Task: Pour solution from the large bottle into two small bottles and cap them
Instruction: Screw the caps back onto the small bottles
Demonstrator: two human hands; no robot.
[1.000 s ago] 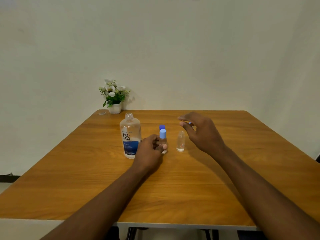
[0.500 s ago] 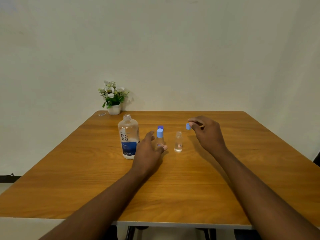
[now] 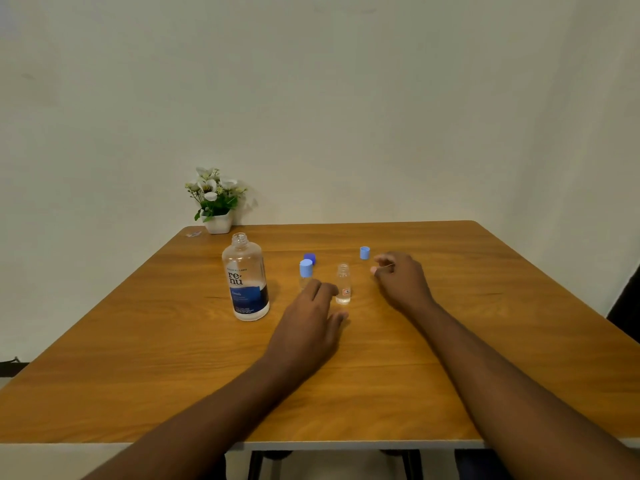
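Observation:
The large clear bottle (image 3: 246,282) with a blue label stands uncapped on the wooden table (image 3: 138,358). Its dark blue cap (image 3: 310,258) lies behind a small bottle (image 3: 305,273) that wears a light blue cap. My left hand (image 3: 311,320) rests flat in front of that bottle, fingers apart, holding nothing. A second small bottle (image 3: 343,284) stands uncapped just right of my left fingers. Its light blue cap (image 3: 364,252) sits on the table. My right hand (image 3: 401,280) hovers just right of that cap, fingers loosely curled and empty.
A small white pot of white flowers (image 3: 216,202) stands at the table's far left corner against the wall. A tiny scrap (image 3: 193,234) lies beside it. The table's front edge runs across the bottom of the view.
My right hand set the light blue cap down on the table and drew back from it. My left hand let go of the capped small bottle and flattened in front of it.

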